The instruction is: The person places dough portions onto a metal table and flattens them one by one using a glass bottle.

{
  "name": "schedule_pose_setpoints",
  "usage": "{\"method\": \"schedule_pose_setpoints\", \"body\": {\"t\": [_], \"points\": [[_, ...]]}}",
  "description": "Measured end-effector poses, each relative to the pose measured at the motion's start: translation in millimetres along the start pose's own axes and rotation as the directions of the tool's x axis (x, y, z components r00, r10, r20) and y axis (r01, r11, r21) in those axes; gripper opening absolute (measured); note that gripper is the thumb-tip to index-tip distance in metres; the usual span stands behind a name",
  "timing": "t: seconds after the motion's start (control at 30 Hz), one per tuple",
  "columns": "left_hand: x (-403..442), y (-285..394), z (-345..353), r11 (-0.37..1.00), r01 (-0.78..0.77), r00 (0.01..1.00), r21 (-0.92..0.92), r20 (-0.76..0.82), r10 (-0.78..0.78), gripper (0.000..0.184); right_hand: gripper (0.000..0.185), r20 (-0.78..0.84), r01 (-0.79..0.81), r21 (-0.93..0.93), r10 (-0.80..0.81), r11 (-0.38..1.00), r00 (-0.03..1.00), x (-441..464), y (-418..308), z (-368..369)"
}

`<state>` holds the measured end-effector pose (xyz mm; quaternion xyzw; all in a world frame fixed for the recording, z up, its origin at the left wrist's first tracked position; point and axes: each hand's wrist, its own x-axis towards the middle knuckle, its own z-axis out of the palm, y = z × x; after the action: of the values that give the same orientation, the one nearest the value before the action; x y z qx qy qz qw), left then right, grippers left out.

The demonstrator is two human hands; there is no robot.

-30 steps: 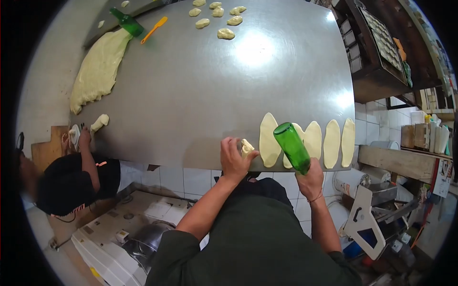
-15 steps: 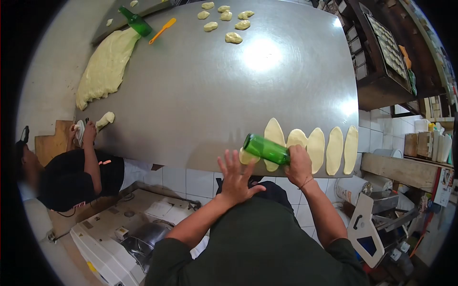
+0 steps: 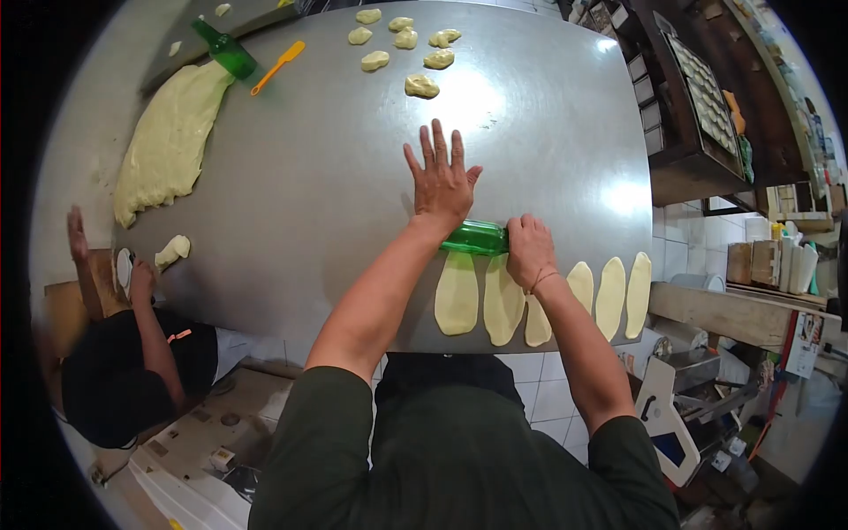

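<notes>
A green bottle (image 3: 477,238) lies sideways on the metal table (image 3: 309,177), across the far end of a flattened dough strip (image 3: 457,299). My right hand (image 3: 533,252) is closed round the bottle's right end. Spread wide, the fingers of my left hand (image 3: 442,181) point away from me, with the heel of that hand at the bottle's left end. Beside the first strip lies a second dough strip (image 3: 503,305), and several more run to the right, partly hidden by my right forearm.
Several dough lumps (image 3: 422,86) sit at the far side. A large dough sheet (image 3: 172,137), another green bottle (image 3: 231,56) and an orange spatula (image 3: 278,68) are at the left. A co-worker (image 3: 132,371) stands at the left near a small dough piece (image 3: 172,251).
The bottle and both my hands have moved forward over the table. The small dough piece by my left hand is now a long flat strip. The co-worker has raised one hand.
</notes>
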<state>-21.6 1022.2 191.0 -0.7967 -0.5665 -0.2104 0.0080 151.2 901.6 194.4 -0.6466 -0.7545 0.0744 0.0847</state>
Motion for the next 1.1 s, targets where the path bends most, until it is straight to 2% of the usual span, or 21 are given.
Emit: {"method": "schedule_pose_setpoints", "body": {"t": [0.03,0.07,0.13,0.17,0.23,0.3,0.37,0.4,0.43,0.47,0.53,0.6,0.67,0.8,0.87,0.9,0.97,1.03,1.1], "points": [[-2.1,-1.4,-1.8,0.997,-0.073,0.995,-0.012,-0.067,0.072,0.072,0.025,0.003,0.006,-0.005,-0.006,1.000,1.000,1.1,1.1,-3.4],[-7.6,-0.1,-13.2,0.998,-0.068,0.995,-0.009,-0.069,0.067,0.072,0.025,0.004,0.013,-0.005,-0.013,1.000,1.000,-3.7,-1.0,-6.1],[-43.7,6.3,-37.9,0.987,-0.137,0.979,-0.080,-0.162,0.123,0.076,0.020,-0.114,0.009,0.037,-0.004,0.999,0.993,-40.2,-14.1,-6.0],[-72.7,8.3,-43.3,0.984,-0.156,0.986,-0.087,-0.074,0.150,0.078,0.018,-0.095,-0.001,0.034,0.004,0.999,0.995,-62.0,-21.5,6.5],[-138.7,16.7,-61.8,0.988,-0.050,0.990,-0.144,0.121,0.068,0.080,0.014,-0.034,-0.024,0.041,0.026,0.999,0.999,-98.4,-41.7,14.7],[-209.1,11.6,-82.0,0.955,-0.146,0.941,-0.258,0.261,0.214,0.083,0.013,0.008,-0.047,0.063,0.046,0.997,0.999,-129.2,-61.1,6.8],[-267.1,7.4,-113.4,0.916,-0.107,0.902,-0.388,0.350,0.254,0.082,0.013,0.080,-0.023,0.094,0.016,0.995,0.997,-150.8,-71.9,2.2],[-281.5,2.9,-133.1,0.898,-0.134,0.877,-0.419,0.372,0.305,0.074,0.013,0.063,-0.028,0.100,0.022,0.995,0.998,-161.1,-75.6,0.2],[-285.3,-3.5,-149.8,0.879,-0.158,0.849,-0.450,0.392,0.353,0.067,0.015,0.133,-0.019,0.116,0.004,0.993,0.991,-170.4,-78.7,-1.5],[-279.5,-16.1,-155.8,0.879,-0.178,0.847,-0.443,0.386,0.366,0.067,0.017,0.199,-0.013,0.132,-0.013,0.991,0.980,-174.8,-82.0,-3.2],[-265.8,-35.3,-160.7,0.776,0.171,0.927,-0.607,0.366,0.082,0.046,0.019,0.172,-0.025,0.163,-0.004,0.986,0.985,-176.0,-83.2,-10.7],[-205.3,-53.7,-140.9,0.844,0.159,0.981,-0.511,0.181,-0.075,0.032,0.021,0.136,-0.029,0.190,0.003,0.981,0.991,-165.6,-81.7,-19.0],[-133.1,-74.5,-117.1,0.807,0.299,0.953,-0.510,0.209,-0.221,0.031,0.022,0.094,-0.146,0.252,0.126,0.957,0.988,-150.3,-80.0,-28.1],[14.5,-124.2,-16.3,0.897,0.182,0.983,-0.402,0.074,-0.167,0.042,0.021,0.012,-0.264,0.244,0.270,0.933,0.963,-119.6,-79.3,-34.9],[91.3,-132.5,7.9,0.866,0.339,0.939,-0.367,0.195,-0.285,0.051,0.022,0.000,-0.319,0.235,0.328,0.918,0.945,-113.1,-86.8,-35.8],[120.7,-134.1,24.0,0.862,0.326,0.943,-0.388,0.200,-0.266,0.051,0.023,0.001,-0.363,0.240,0.374,0.900,0.927,-113.9,-90.9,-36.4],[157.4,-134.2,51.0,0.830,0.442,0.891,-0.339,0.269,-0.365,0.056,0.024,0.016,-0.438,0.245,0.448,0.865,0.894,-121.5,-105.1,-34.7],[166.4,-117.2,56.8,0.864,0.402,0.900,-0.303,0.306,-0.311,0.058,0.026,0.057,-0.524,0.297,0.533,0.798,0.844,-131.1,-121.1,-34.7],[172.0,-99.0,45.1,0.903,0.350,0.903,-0.249,0.348,-0.254,0.056,0.026,0.081,-0.587,0.273,0.590,0.762,0.804,-140.3,-132.8,-31.0]]}}
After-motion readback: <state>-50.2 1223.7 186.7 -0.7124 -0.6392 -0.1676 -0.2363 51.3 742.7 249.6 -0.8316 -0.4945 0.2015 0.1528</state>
